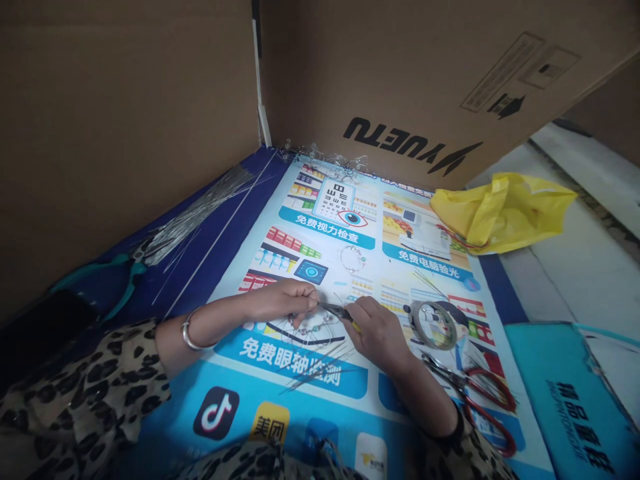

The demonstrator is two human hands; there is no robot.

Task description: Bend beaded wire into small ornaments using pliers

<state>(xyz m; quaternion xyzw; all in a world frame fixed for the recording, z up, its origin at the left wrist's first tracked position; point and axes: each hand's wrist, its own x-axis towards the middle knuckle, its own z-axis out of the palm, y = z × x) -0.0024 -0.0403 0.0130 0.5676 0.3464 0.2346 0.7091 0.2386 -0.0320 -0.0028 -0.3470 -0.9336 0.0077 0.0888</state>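
My left hand is closed in a pinch on a thin beaded wire bracelet, whose loop with small green and clear beads shows below the fingers. My right hand is wrapped round small needle-nose pliers with a bit of yellow handle showing. The pliers' tip meets my left fingertips; what exactly the jaws grip is too small to tell. Several loose wire pieces lie on the printed sheet below my hands. Beyond them rests another beaded bracelet.
Right of my hands lie a tape roll and red-handled scissors. A yellow bag sits far right. At left are a wire bundle and teal-handled pliers. Cardboard walls stand behind; small wire pieces lie along their foot.
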